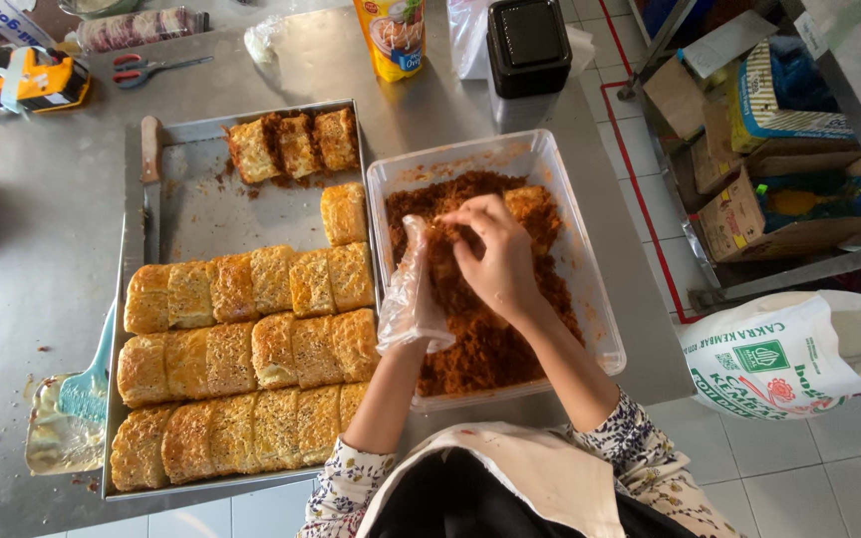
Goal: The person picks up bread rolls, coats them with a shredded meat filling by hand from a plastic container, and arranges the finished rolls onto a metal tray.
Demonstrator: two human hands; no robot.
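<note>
Gloved left hand [413, 299], right hand [495, 261] pinching floss [480, 339]

A brushed steel worktable [42, 229] spreads left of and beyond the grip, reflecting soft, even light. To the right of the grip lies a white tiled floor [799, 468] marked with a red line [640, 169]. Further right, a low metal rack [799, 264] holds cardboard boxes [749, 214].

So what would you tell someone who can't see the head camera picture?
Both hands, left hand in a clear plastic glove and bare right hand, press into brown shredded topping in a clear tub, beside a metal tray of golden bread rolls.
</note>
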